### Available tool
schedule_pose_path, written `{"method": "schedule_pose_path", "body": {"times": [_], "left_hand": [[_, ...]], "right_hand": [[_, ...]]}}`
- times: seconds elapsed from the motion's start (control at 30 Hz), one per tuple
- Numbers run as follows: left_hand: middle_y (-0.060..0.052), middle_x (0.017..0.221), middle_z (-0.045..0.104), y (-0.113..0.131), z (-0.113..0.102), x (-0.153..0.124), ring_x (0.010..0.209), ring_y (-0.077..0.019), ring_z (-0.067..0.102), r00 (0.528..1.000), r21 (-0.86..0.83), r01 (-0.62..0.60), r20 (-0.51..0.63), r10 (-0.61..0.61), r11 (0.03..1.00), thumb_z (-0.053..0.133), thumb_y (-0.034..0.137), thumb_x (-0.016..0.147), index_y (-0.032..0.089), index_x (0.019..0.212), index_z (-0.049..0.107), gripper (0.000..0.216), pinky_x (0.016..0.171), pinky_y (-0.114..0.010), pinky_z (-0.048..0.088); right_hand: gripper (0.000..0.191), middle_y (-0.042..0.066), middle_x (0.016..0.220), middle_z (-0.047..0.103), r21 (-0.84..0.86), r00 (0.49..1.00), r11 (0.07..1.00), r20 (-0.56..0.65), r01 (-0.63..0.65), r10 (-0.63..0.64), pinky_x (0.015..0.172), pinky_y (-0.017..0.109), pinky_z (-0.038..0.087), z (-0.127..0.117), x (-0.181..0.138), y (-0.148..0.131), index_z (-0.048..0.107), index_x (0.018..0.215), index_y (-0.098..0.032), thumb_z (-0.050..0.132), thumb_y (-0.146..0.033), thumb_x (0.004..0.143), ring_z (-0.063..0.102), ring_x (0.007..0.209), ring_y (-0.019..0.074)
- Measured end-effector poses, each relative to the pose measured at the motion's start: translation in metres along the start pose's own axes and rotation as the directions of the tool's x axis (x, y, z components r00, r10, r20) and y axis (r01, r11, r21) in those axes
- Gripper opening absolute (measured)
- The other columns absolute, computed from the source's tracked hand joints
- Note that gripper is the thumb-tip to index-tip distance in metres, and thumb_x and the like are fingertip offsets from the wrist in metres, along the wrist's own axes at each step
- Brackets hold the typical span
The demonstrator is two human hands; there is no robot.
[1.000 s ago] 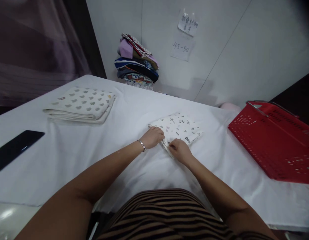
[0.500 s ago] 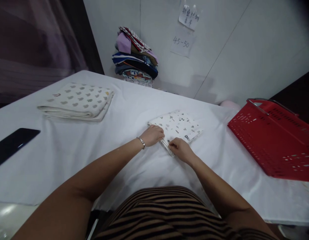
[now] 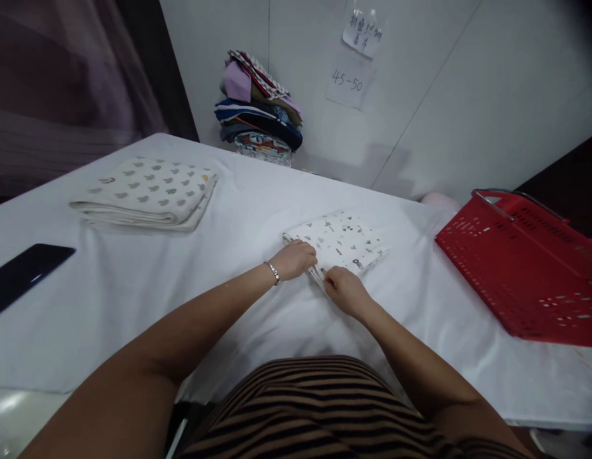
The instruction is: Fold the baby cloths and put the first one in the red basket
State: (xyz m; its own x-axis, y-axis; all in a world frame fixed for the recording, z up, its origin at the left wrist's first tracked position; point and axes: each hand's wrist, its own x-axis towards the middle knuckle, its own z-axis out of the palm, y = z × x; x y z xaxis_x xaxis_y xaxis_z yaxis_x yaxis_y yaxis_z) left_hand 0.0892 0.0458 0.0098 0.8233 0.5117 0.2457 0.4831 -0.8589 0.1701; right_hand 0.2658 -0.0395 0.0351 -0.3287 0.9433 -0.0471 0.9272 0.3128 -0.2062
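Note:
A small folded white cloth with dark little prints (image 3: 344,241) lies on the white-covered table (image 3: 258,191), a bit right of centre. My left hand (image 3: 296,259), with a bracelet at the wrist, has its fingers curled on the cloth's near left edge. My right hand (image 3: 344,291) pinches the near corner of the same cloth, fingers closed on its layered edge. Both hands sit close together at that corner.
A larger folded cream cloth with grey prints (image 3: 147,197) lies at the far left. A black phone (image 3: 23,275) rests near the left edge. A red plastic basket (image 3: 525,268) stands at the right. Several folded fabrics are stacked (image 3: 260,108) against the wall.
Both hands stay on the small cloth's near edge; my right hand has slid slightly left toward the left hand. The view shifted a little.

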Motion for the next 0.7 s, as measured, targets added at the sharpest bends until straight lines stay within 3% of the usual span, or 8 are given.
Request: {"method": "schedule_pose_path", "body": {"times": [0.17, 0.4, 0.5, 0.7], "left_hand": [[-0.005, 0.090, 0.065, -0.001, 0.003, -0.008, 0.089, -0.0170, 0.054, 0.995, 0.048, -0.056, -0.082, 0.060, 0.997, 0.048, 0.016, 0.085, 0.019, 0.085, 0.066, 0.018, 0.082, -0.033, 0.037], [-0.005, 0.096, 0.064, 0.002, 0.004, -0.021, 0.093, -0.0178, 0.052, 0.991, 0.073, -0.086, -0.092, 0.092, 0.994, 0.047, 0.017, 0.085, 0.018, 0.092, 0.063, 0.018, 0.083, -0.033, 0.037], [-0.005, 0.099, 0.063, 0.002, 0.007, -0.021, 0.095, -0.0177, 0.052, 0.990, 0.079, -0.092, -0.099, 0.100, 0.993, 0.047, 0.017, 0.085, 0.019, 0.098, 0.061, 0.020, 0.083, -0.032, 0.037], [-0.004, 0.093, 0.064, 0.000, 0.012, -0.016, 0.090, -0.0160, 0.053, 0.988, 0.127, -0.077, -0.121, 0.092, 0.989, 0.044, 0.016, 0.088, 0.019, 0.092, 0.063, 0.019, 0.080, -0.031, 0.036]], "right_hand": [[0.013, 0.003, 0.081, 0.059, -0.025, 0.999, 0.999, -0.007, 0.040, -0.040, 0.070, 0.024, 0.034, 0.004, -0.002, 0.001, 0.057, 0.076, -0.018, 0.047, -0.018, 0.084, 0.052, 0.077, 0.0139], [0.015, 0.003, 0.084, 0.059, -0.067, 0.995, 0.994, -0.051, 0.083, -0.086, 0.069, 0.027, 0.035, 0.015, -0.004, 0.007, 0.055, 0.085, -0.018, 0.059, -0.032, 0.079, 0.052, 0.078, 0.0166], [0.016, 0.005, 0.087, 0.058, -0.118, 0.992, 0.987, -0.059, 0.106, -0.113, 0.071, 0.028, 0.036, 0.018, -0.007, 0.008, 0.055, 0.091, -0.017, 0.058, -0.028, 0.079, 0.051, 0.080, 0.0176], [0.020, 0.008, 0.093, 0.055, -0.214, 0.983, 0.966, -0.074, 0.147, -0.166, 0.072, 0.031, 0.035, 0.018, -0.017, 0.005, 0.055, 0.098, -0.016, 0.055, -0.021, 0.079, 0.047, 0.083, 0.0201]]}}
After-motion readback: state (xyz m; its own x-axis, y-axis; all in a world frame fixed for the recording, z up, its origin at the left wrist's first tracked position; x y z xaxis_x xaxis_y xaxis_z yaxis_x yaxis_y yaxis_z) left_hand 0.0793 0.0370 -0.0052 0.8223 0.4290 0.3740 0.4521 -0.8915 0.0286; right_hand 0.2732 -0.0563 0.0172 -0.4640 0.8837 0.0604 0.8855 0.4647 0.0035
